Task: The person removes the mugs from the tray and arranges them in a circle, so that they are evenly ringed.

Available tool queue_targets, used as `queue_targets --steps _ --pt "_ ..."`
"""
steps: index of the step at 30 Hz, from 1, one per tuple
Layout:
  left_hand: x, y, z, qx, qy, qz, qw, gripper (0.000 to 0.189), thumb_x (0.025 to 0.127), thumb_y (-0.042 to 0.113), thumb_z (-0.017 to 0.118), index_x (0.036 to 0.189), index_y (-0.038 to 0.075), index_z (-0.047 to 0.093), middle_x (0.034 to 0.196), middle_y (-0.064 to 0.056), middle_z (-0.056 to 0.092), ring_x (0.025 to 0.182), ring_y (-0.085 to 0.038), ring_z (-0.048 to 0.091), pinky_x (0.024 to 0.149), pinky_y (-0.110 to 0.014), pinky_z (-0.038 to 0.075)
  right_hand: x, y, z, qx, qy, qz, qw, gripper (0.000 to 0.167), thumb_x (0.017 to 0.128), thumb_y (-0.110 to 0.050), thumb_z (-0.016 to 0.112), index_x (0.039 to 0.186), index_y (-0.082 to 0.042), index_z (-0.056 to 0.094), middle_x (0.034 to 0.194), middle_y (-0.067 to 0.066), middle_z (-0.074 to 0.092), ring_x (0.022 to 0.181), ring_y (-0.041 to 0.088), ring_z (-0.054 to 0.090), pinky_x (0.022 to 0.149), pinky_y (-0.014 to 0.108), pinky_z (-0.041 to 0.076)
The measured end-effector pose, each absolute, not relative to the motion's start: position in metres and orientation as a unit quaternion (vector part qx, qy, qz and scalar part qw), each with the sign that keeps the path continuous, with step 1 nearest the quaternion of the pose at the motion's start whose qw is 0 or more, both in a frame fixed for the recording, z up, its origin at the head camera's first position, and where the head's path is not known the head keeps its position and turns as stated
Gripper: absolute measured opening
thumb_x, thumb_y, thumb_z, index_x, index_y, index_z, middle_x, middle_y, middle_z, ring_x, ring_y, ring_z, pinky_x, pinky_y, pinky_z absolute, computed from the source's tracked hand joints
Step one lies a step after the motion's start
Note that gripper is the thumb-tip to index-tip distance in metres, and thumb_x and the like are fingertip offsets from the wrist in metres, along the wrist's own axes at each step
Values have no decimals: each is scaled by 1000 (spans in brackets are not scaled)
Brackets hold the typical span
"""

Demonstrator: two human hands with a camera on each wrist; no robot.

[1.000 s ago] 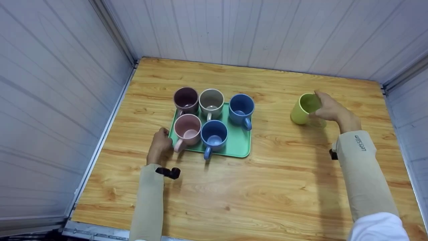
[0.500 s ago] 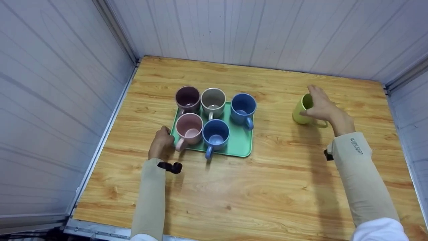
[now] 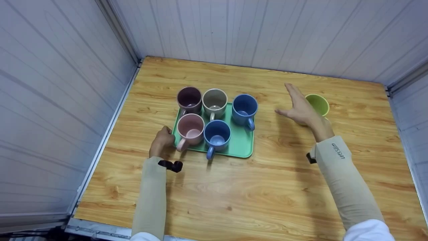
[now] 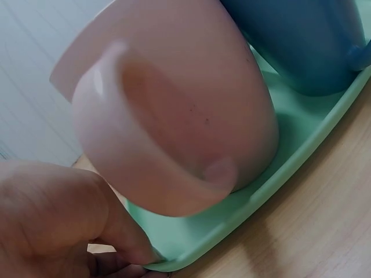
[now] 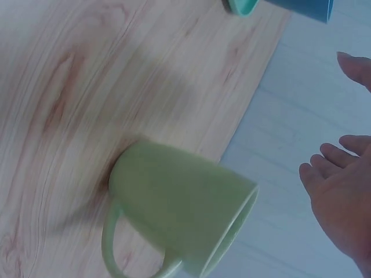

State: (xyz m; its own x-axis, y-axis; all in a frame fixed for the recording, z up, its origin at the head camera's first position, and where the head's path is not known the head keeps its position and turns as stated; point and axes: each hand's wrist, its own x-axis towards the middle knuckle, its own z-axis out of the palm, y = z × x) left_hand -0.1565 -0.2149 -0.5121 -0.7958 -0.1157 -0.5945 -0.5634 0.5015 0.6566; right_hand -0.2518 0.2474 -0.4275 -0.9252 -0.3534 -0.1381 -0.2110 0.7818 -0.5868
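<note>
My left hand (image 3: 163,139) pinches the near left corner of the green tray (image 3: 239,149), thumb on the rim in the left wrist view. Beside that thumb stands a pink mug (image 4: 197,98), its handle turned toward me. Also upright on the tray are a dark purple mug (image 3: 189,99), a light grey mug (image 3: 214,102), a front blue mug (image 3: 217,135) and a back blue mug (image 3: 245,108). My right hand (image 3: 301,108) is held in the air with fingers spread, holding nothing. A yellow-green mug (image 5: 179,202) stands upright on the table, partly hidden behind this hand in the head view.
The wooden table (image 3: 214,194) runs back to a pale panel wall (image 3: 250,33). Another panel wall (image 3: 50,100) closes off the left side, and a third rises at the right. Wood surface lies between the tray and the yellow-green mug.
My right hand has moved left, away from the yellow-green mug's rim toward the tray. The left hand keeps its hold on the tray corner. The head view has shifted slightly.
</note>
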Motion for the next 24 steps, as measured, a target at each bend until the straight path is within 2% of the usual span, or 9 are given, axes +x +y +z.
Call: queue_targets --steps 7,11,14,19,24 --pt "-156 -216 -514 -183 849 439 228 24 83 3 37 106 -3 41 106 -15 44 101 -29 44 82 -37 41 -247 224 -434 -156 929 -315 120 101 81 -50 69 154 -16 8 159 14 8 147 35 4 114 59 9" --pt "-154 -215 -512 -187 845 449 221 23 80 2 38 102 -3 41 103 -15 44 96 -28 45 78 -37 42 -243 209 -439 -161 923 -327 121 102 79 -53 70 154 -18 10 159 14 10 146 36 9 113 60 13" --pt "-153 -214 -511 -196 837 458 228 23 82 2 38 104 -2 41 105 -15 44 98 -28 44 78 -40 43 -239 198 -443 -162 921 -335 116 104 77 -54 71 154 -16 12 158 14 13 145 34 14 113 58 17" --pt "-153 -215 -515 -202 835 456 232 28 84 3 37 111 -2 40 112 -16 44 105 -30 44 85 -40 41 -236 182 -452 -168 916 -346 114 105 76 -55 72 153 -14 13 158 14 15 145 33 16 114 55 18" --pt "-154 -216 -516 -221 816 474 245 27 86 6 37 113 1 39 119 -16 41 111 -33 41 80 -53 47 -236 171 -459 -172 908 -365 112 106 76 -54 72 153 -10 15 157 14 16 145 31 17 114 54 19"
